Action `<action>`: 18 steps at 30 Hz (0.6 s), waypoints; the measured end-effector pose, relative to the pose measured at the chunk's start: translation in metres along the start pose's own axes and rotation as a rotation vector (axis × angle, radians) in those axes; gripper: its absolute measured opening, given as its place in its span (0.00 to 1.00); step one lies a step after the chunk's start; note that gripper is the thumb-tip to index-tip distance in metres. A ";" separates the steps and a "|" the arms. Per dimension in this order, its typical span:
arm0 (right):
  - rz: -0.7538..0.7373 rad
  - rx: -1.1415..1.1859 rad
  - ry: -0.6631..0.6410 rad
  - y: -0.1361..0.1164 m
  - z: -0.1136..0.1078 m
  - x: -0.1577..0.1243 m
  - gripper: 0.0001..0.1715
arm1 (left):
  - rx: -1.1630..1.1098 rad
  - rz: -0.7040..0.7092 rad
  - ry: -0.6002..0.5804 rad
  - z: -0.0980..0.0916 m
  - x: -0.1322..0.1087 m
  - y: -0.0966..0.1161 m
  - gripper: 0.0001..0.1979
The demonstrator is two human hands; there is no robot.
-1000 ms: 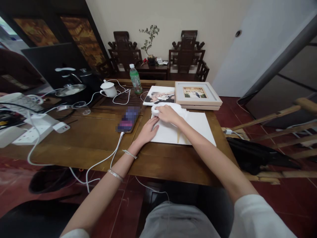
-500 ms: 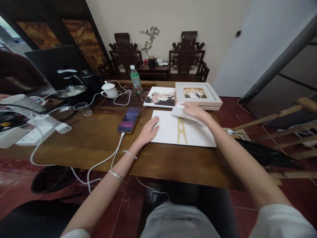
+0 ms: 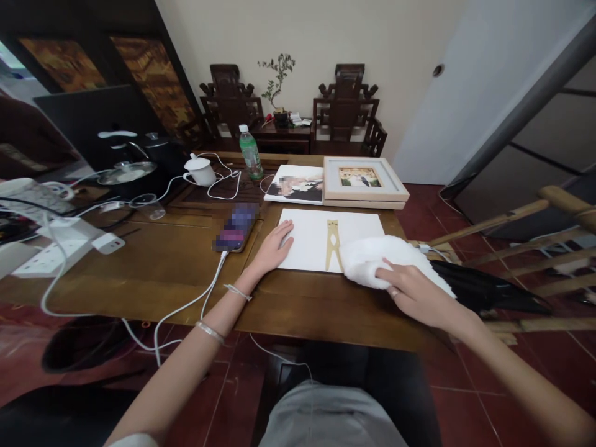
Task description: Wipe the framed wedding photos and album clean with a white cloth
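Note:
A white flat panel (image 3: pixel 305 242) lies on the wooden table, with a tan, clothespin-shaped piece (image 3: pixel 333 242) at its middle. My left hand (image 3: pixel 274 247) rests on the panel's left edge, its fingers stretched out. At the near right corner of the panel, my right hand (image 3: pixel 407 288) grips a white fluffy cloth (image 3: pixel 386 251). The cloth covers that corner and hangs over toward the table's right side. Part of the right hand's fingertips is hidden in the cloth.
Behind the panel lie a photo print (image 3: pixel 295 184) and stacked picture frames (image 3: pixel 365 180). To the left are a charging phone (image 3: pixel 236 228), a lidded white cup (image 3: pixel 199 171), a green bottle (image 3: pixel 251 155) and a power strip (image 3: pixel 60 248). White cables (image 3: pixel 161 323) hang over the front edge.
My right hand has pulled the cloth from the panel's far edge to its near right corner, uncovering the top of the tan piece. My left hand stays on the panel's left edge.

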State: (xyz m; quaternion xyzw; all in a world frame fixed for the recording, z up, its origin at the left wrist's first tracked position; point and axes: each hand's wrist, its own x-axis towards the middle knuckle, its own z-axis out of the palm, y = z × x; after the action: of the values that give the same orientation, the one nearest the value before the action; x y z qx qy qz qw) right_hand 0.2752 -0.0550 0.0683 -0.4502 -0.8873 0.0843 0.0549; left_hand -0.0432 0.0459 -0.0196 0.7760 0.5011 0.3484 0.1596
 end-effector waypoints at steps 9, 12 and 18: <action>-0.054 0.069 0.107 0.044 -0.001 0.056 0.10 | -0.002 0.012 -0.002 -0.001 0.000 -0.001 0.22; -0.044 0.080 0.140 0.060 -0.004 0.087 0.10 | -0.006 0.006 -0.009 -0.002 -0.001 -0.001 0.22; 0.017 0.059 0.214 0.069 0.003 0.115 0.14 | 0.000 0.004 -0.015 -0.003 -0.001 0.000 0.23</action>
State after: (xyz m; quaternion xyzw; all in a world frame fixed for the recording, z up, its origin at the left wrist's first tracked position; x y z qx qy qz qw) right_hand 0.2620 0.0776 0.0535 -0.4622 -0.8696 0.0622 0.1620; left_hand -0.0460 0.0452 -0.0177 0.7794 0.4984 0.3429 0.1628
